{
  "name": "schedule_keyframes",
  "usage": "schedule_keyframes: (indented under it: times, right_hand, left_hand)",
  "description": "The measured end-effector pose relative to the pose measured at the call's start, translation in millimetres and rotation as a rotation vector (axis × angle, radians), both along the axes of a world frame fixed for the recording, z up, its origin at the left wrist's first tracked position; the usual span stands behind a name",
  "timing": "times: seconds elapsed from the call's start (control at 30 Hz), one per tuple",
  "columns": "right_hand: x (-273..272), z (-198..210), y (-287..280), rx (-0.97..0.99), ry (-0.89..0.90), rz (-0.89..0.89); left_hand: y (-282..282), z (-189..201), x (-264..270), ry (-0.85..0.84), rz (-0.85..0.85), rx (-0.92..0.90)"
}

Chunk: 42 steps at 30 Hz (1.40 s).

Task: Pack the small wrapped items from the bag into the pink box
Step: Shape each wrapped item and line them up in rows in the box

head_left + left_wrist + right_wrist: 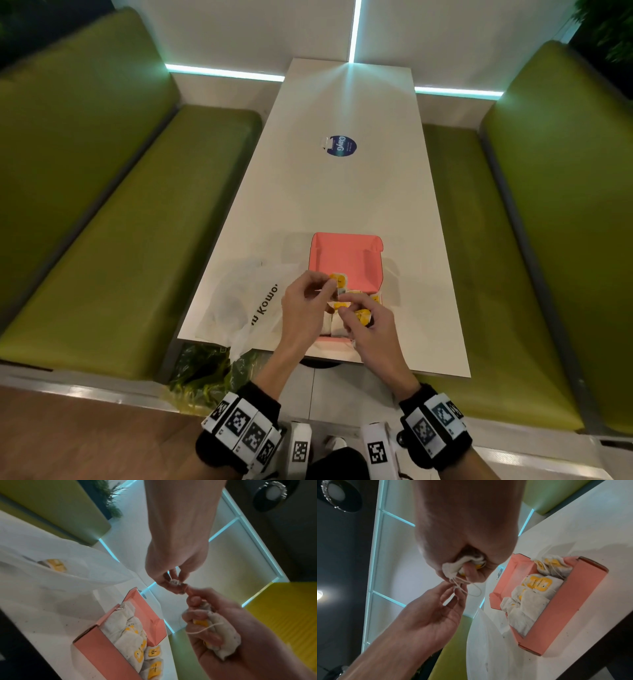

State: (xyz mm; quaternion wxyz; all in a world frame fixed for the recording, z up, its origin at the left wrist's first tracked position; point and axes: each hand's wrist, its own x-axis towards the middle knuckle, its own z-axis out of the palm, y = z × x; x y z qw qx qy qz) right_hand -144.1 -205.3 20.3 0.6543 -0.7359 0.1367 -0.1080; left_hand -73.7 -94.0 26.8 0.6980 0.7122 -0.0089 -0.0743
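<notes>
Your right hand [462,555] curls its fingers around a tea bag [453,568] held above the pink box [346,260]. Your left hand [305,308] pinches that tea bag's string [462,586] just below your right fingertips. More tea bags [126,627] lie packed in the box beneath your fingers; the white bag [239,301] sits beside your left hand.
</notes>
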Motion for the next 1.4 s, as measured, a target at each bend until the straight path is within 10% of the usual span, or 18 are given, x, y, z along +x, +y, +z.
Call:
schedule_keyframes:
  times: [0.8, 0.93, 1.17, 1.4]
  right_hand:
    - [-6, 19, -28, -0.016, 0.015, 0.116]
    - [16, 31, -48, -0.168, -0.055, -0.013]
    - [43, 48, -58, -0.463, 0.089, 0.278]
    - [49, 46, -69, -0.341, 0.170, 0.294]
  left_hand:
    - [3, 6, 4, 0.007, 0.004, -0.185]
    - [4, 9, 3, 0.032, -0.089, -0.215]
    - [1, 11, -3, 0.071, -0.239, -0.190]
    - [2, 3, -2, 0.145, -0.389, -0.070]
